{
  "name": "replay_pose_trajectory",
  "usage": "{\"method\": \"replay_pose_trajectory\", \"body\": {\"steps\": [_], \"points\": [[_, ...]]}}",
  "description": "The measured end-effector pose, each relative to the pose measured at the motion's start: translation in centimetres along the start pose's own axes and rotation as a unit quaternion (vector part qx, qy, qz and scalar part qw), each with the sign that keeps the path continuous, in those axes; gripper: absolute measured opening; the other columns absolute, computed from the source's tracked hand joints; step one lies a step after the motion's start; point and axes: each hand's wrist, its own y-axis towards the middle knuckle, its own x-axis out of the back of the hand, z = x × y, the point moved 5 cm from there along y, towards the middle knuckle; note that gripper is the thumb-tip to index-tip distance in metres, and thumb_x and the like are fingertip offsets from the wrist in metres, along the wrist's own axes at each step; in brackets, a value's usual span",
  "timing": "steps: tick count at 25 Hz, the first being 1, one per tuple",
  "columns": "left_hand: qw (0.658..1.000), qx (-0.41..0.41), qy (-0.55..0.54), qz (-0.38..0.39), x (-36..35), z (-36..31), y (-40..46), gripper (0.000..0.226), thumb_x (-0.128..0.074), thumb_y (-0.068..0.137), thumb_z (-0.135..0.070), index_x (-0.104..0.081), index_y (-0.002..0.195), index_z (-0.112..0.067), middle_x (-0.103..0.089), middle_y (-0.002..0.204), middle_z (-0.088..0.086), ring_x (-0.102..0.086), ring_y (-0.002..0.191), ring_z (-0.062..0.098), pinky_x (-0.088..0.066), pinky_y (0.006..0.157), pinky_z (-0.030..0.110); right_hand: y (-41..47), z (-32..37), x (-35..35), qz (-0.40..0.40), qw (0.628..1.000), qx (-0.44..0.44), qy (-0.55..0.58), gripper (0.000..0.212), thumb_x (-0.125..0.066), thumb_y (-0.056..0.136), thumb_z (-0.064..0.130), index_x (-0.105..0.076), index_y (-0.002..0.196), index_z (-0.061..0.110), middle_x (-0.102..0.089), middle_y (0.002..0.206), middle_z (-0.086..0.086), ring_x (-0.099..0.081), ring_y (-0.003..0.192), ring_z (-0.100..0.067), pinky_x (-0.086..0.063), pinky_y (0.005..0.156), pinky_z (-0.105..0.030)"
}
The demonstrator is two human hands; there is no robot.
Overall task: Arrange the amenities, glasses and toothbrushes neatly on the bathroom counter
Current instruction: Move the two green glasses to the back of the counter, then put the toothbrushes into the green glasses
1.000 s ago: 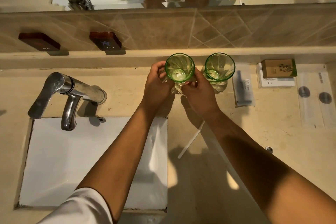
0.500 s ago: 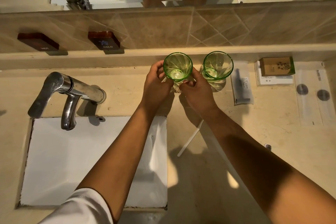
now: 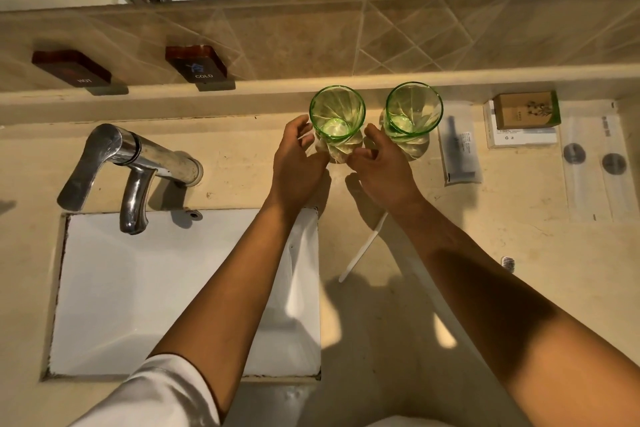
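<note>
Both hands loosen since a moment ago: our left hand point(image 3: 294, 159) and right hand point(image 3: 384, 166) now cup the near green glass point(image 3: 337, 121) with fingers half-open. Glass looks slick and breakable, so we'd hold low around its base.

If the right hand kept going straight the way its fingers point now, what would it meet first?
Most likely the left green glass: the right hand points up-left at its base, fingertips about touching it. The right green glass stands just beside the knuckles, off that line. Depth is unclear.
</note>
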Motion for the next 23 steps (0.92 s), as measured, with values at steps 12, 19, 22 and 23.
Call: {"method": "replay_pose_trajectory", "body": {"steps": [12, 19, 22, 23], "points": [[0.982, 0.137, 0.008, 0.132, -8.4, 4.3, -17.9, 0.013, -0.063, 0.082, -0.016, -0.070, 0.088, -0.026, -0.076, 0.085, 0.012, -0.072, 0.072, 0.025, -0.060, 0.070, 0.045, -15.5, -10.2, 16.0, -0.135, 0.970, -0.079, -0.184, 0.020, -0.063, 0.094, 0.018, -0.070, 0.113, 0.017, -0.071, 0.101, 0.003, -0.067, 0.093, -0.017, -0.045, 0.071, -0.007], [0.952, 0.118, 0.115, 0.256, -19.0, 4.2, -22.7, 0.020, -0.069, 0.088, -0.016, -0.073, 0.107, -0.017, -0.078, 0.099, 0.010, -0.075, 0.092, 0.030, -0.062, 0.089, 0.048, -21.9, -16.6, 21.7, -0.201, 0.936, -0.150, -0.248, 0.017, -0.069, 0.090, 0.024, -0.071, 0.105, 0.017, -0.072, 0.098, -0.001, -0.059, 0.081, -0.010, -0.041, 0.072, -0.015], [0.945, 0.108, 0.154, 0.267, -22.0, 3.5, -23.7, 0.032, -0.067, 0.086, -0.016, -0.071, 0.118, -0.017, -0.078, 0.104, 0.006, -0.075, 0.096, 0.023, -0.061, 0.092, 0.042, -22.2, -17.9, 21.4, -0.184, 0.938, -0.158, -0.249, 0.020, -0.070, 0.089, 0.030, -0.071, 0.103, 0.017, -0.071, 0.096, 0.001, -0.057, 0.080, -0.008, -0.040, 0.072, -0.018], [0.946, 0.116, 0.146, 0.264, -22.6, 3.5, -23.9, 0.034, -0.066, 0.086, -0.015, -0.069, 0.120, -0.015, -0.077, 0.106, 0.007, -0.075, 0.099, 0.024, -0.060, 0.093, 0.043, -22.0, -18.0, 21.2, -0.180, 0.939, -0.157, -0.248, 0.022, -0.070, 0.088, 0.032, -0.072, 0.103, 0.016, -0.071, 0.095, 0.002, -0.057, 0.079, -0.007, -0.040, 0.071, -0.017]]}}
